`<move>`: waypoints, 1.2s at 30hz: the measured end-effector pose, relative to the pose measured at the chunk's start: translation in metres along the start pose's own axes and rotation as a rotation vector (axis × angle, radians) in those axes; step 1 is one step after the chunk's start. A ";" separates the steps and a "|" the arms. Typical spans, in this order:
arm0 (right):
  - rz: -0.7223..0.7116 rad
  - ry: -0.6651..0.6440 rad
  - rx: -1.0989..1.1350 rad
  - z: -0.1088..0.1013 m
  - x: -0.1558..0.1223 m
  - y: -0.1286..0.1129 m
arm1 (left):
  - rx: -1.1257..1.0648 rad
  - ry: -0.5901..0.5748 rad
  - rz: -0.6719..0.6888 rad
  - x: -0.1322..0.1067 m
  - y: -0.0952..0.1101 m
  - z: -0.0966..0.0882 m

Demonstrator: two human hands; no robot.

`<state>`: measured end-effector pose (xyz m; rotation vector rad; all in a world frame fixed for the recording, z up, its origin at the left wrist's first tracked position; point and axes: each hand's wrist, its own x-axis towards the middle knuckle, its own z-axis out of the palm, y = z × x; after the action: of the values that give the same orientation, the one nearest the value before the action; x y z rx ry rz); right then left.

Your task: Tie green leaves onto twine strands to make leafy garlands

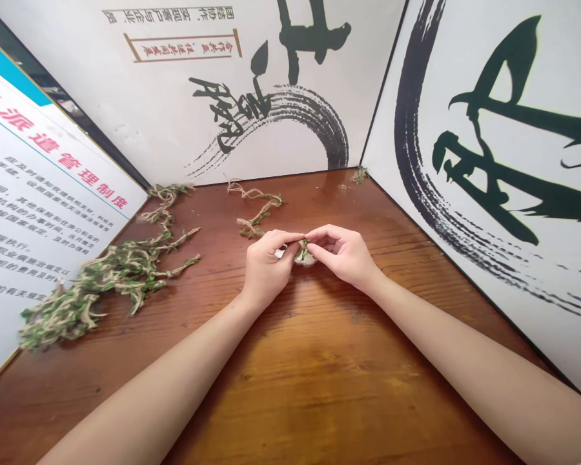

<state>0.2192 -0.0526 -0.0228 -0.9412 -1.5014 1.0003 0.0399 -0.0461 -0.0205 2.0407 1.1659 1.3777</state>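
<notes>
Over the middle of the wooden table, my left hand (270, 266) and my right hand (345, 256) meet with their fingertips pinched together. Between them is a small bit of leafy twine (303, 249), tan cord with green leaves, mostly covered by the fingers. A loose length of leafy twine (264, 210) lies in curves just behind my left hand. Whether it joins the bit in my fingers is hidden.
A large tangled heap of leafy twine (106, 278) spreads over the table's left side. A small clump of scraps (360, 174) sits in the far right corner. Upright printed panels stand at the left (39, 213), back (174, 129) and right (465, 161) of the table (319, 387).
</notes>
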 end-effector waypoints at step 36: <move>-0.113 0.010 -0.159 -0.007 0.002 0.000 | -0.019 -0.150 0.168 0.004 0.004 0.000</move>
<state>0.2255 -0.0501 -0.0220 -0.9596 -1.6248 0.8030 0.0419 -0.0452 -0.0158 2.2281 0.9336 1.2780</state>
